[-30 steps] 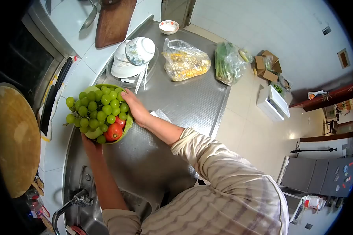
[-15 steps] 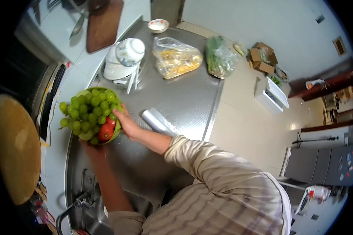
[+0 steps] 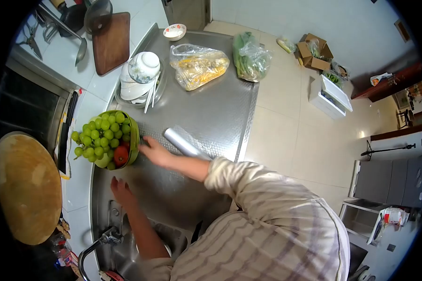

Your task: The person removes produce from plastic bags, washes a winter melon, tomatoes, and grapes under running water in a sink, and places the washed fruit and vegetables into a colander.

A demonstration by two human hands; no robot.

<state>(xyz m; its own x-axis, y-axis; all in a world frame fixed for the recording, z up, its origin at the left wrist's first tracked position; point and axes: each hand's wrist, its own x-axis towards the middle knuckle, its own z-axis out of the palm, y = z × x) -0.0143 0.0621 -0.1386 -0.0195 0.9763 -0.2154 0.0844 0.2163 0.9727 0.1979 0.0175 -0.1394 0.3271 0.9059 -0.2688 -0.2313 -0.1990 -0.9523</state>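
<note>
A green basket [image 3: 135, 140] stands on the steel counter beside the tiled wall. It holds a large bunch of green grapes [image 3: 98, 136], a red tomato-like fruit [image 3: 121, 155] and a pale green fruit [image 3: 102, 160]. Just right of its rim is my right hand [image 3: 155, 152], fingers apart and holding nothing. My left hand [image 3: 121, 189] is below the basket, a short gap away, with its fingers spread and empty. A roll of clear film [image 3: 185, 143] lies to the right of my right hand.
Stacked bowls [image 3: 143, 68] with chopsticks, bagged yellow food [image 3: 199, 68], bagged greens [image 3: 249, 58] and a small bowl [image 3: 174, 32] stand farther back. The sink [image 3: 176, 236] and faucet [image 3: 110, 235] are at lower left. A round wooden board [image 3: 27, 187] stands far left.
Both hands have let go of the basket and moved off it, the left one downward. The basket now stands on the counter near the wall. The view has shifted.
</note>
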